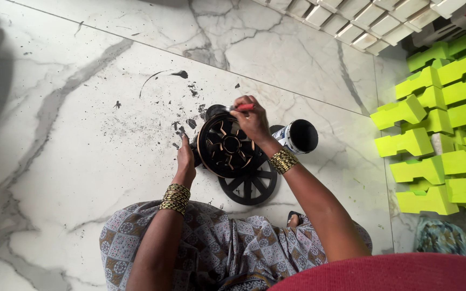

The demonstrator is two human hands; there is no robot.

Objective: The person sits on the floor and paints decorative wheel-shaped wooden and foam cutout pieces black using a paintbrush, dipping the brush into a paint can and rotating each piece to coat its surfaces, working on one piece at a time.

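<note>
White marble floor (71, 178) with grey veins, seen from above; black flecks and smears (184, 102) lie scattered on it beyond the work. A seated person holds a black spoked wheel (226, 145) on edge, tilted towards the camera, with gold lines along its spokes. The left hand (184, 159) is pressed against the wheel's left rim, fingers extended, steadying it. The right hand (252, 119) is closed around a thin red-handled tool (244, 107), probably a brush, its tip near the wheel's upper rim. A second wheel (250, 187) lies flat on the floor, just behind and below the first and partly hidden by it. A small open can (299, 136) lies on its side just right of the right wrist. Lime-green blocks (438, 124) are stacked at the right edge, with white moulded pieces (373, 21) above.

Handling, as judged: the wheel looks rigid and light enough for one-handed support. Its rim and hub offer the firmest hold; the thin spokes may be weaker, and freshly coloured lines could smudge if touched.
</note>
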